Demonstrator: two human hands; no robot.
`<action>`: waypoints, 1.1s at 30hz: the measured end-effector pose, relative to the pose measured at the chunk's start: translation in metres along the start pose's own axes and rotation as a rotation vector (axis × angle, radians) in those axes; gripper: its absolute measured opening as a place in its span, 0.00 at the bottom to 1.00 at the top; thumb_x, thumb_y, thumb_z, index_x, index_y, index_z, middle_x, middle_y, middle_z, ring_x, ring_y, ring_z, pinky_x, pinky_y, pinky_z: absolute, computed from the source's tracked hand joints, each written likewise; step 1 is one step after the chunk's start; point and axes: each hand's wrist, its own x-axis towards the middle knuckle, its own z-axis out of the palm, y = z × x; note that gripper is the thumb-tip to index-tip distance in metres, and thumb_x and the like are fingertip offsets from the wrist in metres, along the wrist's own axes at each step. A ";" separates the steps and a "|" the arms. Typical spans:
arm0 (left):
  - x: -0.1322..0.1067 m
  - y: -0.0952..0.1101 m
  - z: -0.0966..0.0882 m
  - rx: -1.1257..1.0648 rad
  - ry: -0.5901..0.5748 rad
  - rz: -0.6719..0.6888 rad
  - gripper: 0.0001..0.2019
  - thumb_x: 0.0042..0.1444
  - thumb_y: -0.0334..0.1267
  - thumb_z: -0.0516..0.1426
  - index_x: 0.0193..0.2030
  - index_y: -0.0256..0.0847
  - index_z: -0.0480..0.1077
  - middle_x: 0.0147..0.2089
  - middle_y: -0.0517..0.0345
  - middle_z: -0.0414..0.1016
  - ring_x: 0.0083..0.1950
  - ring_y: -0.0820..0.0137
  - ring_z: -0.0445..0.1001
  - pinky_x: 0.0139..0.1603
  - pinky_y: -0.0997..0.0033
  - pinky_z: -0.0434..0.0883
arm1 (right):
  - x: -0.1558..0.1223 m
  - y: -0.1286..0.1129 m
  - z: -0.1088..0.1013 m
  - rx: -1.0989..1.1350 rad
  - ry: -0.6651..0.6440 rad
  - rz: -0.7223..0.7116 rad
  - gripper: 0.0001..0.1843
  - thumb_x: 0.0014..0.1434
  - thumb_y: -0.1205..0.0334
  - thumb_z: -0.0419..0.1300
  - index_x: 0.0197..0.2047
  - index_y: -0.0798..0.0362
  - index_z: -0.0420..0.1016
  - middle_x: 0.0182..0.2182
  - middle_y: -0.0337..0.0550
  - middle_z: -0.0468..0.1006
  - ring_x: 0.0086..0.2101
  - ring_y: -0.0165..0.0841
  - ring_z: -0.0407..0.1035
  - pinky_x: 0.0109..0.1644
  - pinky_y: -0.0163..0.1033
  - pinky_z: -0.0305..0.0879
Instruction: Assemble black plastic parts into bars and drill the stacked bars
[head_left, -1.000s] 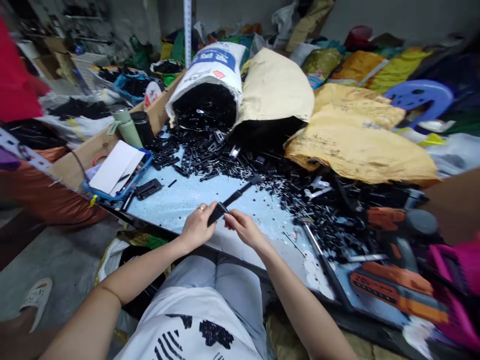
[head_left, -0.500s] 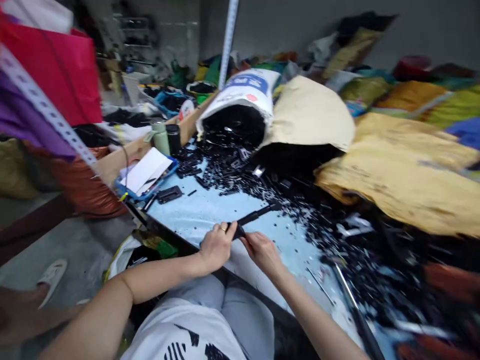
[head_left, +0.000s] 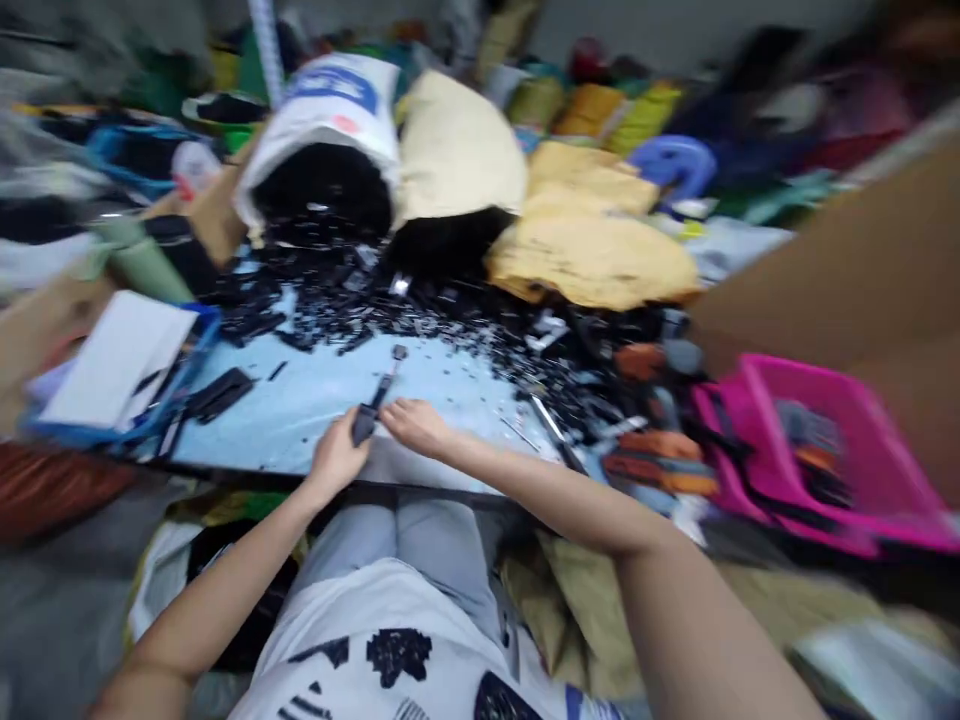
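Observation:
My left hand (head_left: 339, 452) is closed around a black stick-like part (head_left: 364, 424), a dark block with a thin rod pointing away from me and a small piece at its far end. Blur hides its exact kind. Close beside it, my right hand (head_left: 416, 425) has its fingers pinched against the part, their tips partly hidden. Both hands are over the near edge of the light blue table surface (head_left: 300, 400). Beyond them lies a wide heap of small black plastic pieces (head_left: 442, 315).
A white sack (head_left: 322, 110), a cream sack (head_left: 457, 150) and a yellow sack (head_left: 592, 260) lie behind the heap. At left is a blue tray (head_left: 202, 345) with paper; a hammer-like tool (head_left: 555, 430) and a pink basket (head_left: 892, 460) are to the right.
My view has swung right, bringing the pink basket and cardboard into sight. Both hands keep close together at the black stick-like part, whose rod now points more straight away from me.

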 end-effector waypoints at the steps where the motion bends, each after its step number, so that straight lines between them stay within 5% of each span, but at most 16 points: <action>1: 0.003 -0.002 0.001 0.011 0.024 0.020 0.24 0.51 0.35 0.57 0.56 0.38 0.62 0.47 0.45 0.72 0.48 0.57 0.72 0.47 0.59 0.70 | 0.001 0.007 -0.001 0.116 0.018 0.071 0.10 0.63 0.61 0.50 0.35 0.56 0.70 0.33 0.47 0.75 0.34 0.33 0.66 0.33 0.35 0.56; 4: 0.000 0.004 0.002 0.014 0.024 0.082 0.26 0.52 0.36 0.57 0.59 0.37 0.60 0.49 0.43 0.70 0.48 0.57 0.72 0.46 0.60 0.70 | -0.005 0.017 0.003 0.553 0.005 0.261 0.23 0.65 0.47 0.44 0.32 0.56 0.68 0.25 0.40 0.73 0.26 0.27 0.66 0.30 0.32 0.57; 7: -0.006 0.015 0.002 -0.001 0.015 0.109 0.27 0.53 0.35 0.56 0.60 0.36 0.58 0.50 0.42 0.69 0.49 0.57 0.72 0.46 0.61 0.70 | -0.012 0.016 0.011 0.815 -0.051 0.295 0.31 0.65 0.42 0.35 0.29 0.56 0.66 0.20 0.38 0.70 0.21 0.25 0.63 0.27 0.31 0.58; 11: -0.003 0.013 0.002 -0.026 -0.025 0.075 0.26 0.53 0.36 0.56 0.59 0.37 0.59 0.50 0.44 0.70 0.51 0.57 0.71 0.49 0.60 0.69 | -0.019 0.014 0.016 0.480 0.172 0.166 0.28 0.64 0.43 0.39 0.29 0.55 0.66 0.26 0.44 0.71 0.30 0.30 0.66 0.35 0.35 0.61; 14: -0.004 0.009 0.001 -0.025 -0.060 0.075 0.25 0.52 0.36 0.57 0.58 0.38 0.61 0.51 0.45 0.70 0.52 0.57 0.71 0.50 0.60 0.69 | -0.022 0.014 0.015 0.295 0.217 0.076 0.26 0.63 0.42 0.43 0.29 0.55 0.67 0.29 0.48 0.72 0.35 0.34 0.66 0.41 0.39 0.60; 20: -0.016 0.019 -0.001 0.030 0.050 0.098 0.26 0.56 0.37 0.54 0.62 0.39 0.56 0.50 0.44 0.67 0.47 0.58 0.73 0.44 0.61 0.70 | -0.017 0.014 0.020 0.861 0.140 0.308 0.30 0.64 0.41 0.37 0.29 0.55 0.66 0.21 0.39 0.70 0.22 0.27 0.64 0.29 0.33 0.61; 24: -0.013 0.019 0.001 0.002 0.056 0.061 0.26 0.55 0.37 0.55 0.61 0.39 0.57 0.50 0.44 0.67 0.49 0.57 0.72 0.46 0.60 0.70 | -0.018 0.005 0.021 0.635 0.385 0.220 0.21 0.61 0.45 0.49 0.32 0.54 0.69 0.28 0.44 0.74 0.31 0.31 0.67 0.38 0.37 0.64; 27: -0.009 0.016 0.003 -0.070 0.083 0.031 0.26 0.55 0.37 0.55 0.61 0.37 0.57 0.50 0.44 0.67 0.50 0.57 0.71 0.48 0.60 0.69 | -0.022 -0.007 0.016 0.447 0.519 0.275 0.18 0.63 0.49 0.49 0.39 0.54 0.72 0.35 0.49 0.75 0.39 0.35 0.69 0.44 0.41 0.64; 31: -0.004 0.012 0.003 -0.128 0.069 -0.005 0.27 0.53 0.37 0.56 0.60 0.34 0.58 0.50 0.43 0.68 0.49 0.57 0.71 0.48 0.60 0.69 | -0.029 -0.021 0.002 0.424 0.467 0.029 0.17 0.64 0.53 0.48 0.39 0.52 0.74 0.40 0.48 0.77 0.46 0.35 0.68 0.53 0.44 0.61; 33: -0.003 0.011 0.002 -0.142 0.081 0.000 0.27 0.53 0.37 0.56 0.60 0.34 0.58 0.50 0.43 0.67 0.51 0.57 0.70 0.50 0.60 0.68 | -0.034 -0.024 -0.005 0.435 0.466 0.020 0.17 0.64 0.53 0.48 0.39 0.52 0.75 0.41 0.47 0.78 0.48 0.36 0.68 0.55 0.45 0.60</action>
